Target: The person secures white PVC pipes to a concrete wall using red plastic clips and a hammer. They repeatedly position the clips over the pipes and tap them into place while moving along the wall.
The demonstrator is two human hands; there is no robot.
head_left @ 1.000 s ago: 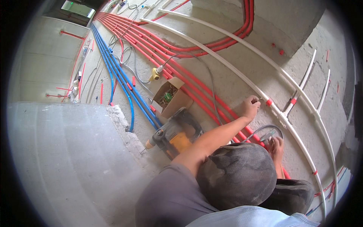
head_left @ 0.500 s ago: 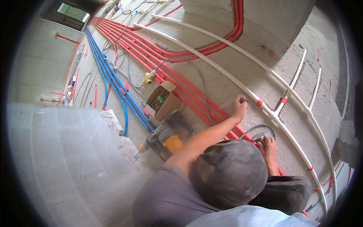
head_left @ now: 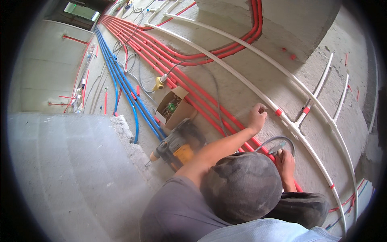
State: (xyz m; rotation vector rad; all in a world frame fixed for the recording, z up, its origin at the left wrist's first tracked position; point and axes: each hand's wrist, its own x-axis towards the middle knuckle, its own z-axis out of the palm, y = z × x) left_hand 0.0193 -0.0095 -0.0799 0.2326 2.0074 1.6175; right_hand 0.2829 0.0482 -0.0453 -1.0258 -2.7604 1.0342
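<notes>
My left hand [head_left: 257,117] reaches out above the concrete, just left of a white pipe [head_left: 264,98]. Its fingers are pinched together; whatever they hold is too small to name. My right hand [head_left: 286,162] is low beside the red pipes [head_left: 225,121], wrapped round the pale handle of what looks like a hammer [head_left: 277,147] with a grey head. A grey cable [head_left: 291,142] loops round it. My knees in dark patterned trousers [head_left: 242,187] hide part of the right forearm.
A power drill [head_left: 183,147] lies left of my left arm, beside an open cardboard box [head_left: 177,108] of small brownish pieces. A yellow cable connector [head_left: 160,82] sits beyond it. Blue pipes [head_left: 121,80] run alongside. A grey wall or slab [head_left: 72,161] fills the lower left.
The view has shifted slightly. My left hand has turned a little, its fingers curled closer. The hammer in my right hand has tilted, showing its pale handle.
</notes>
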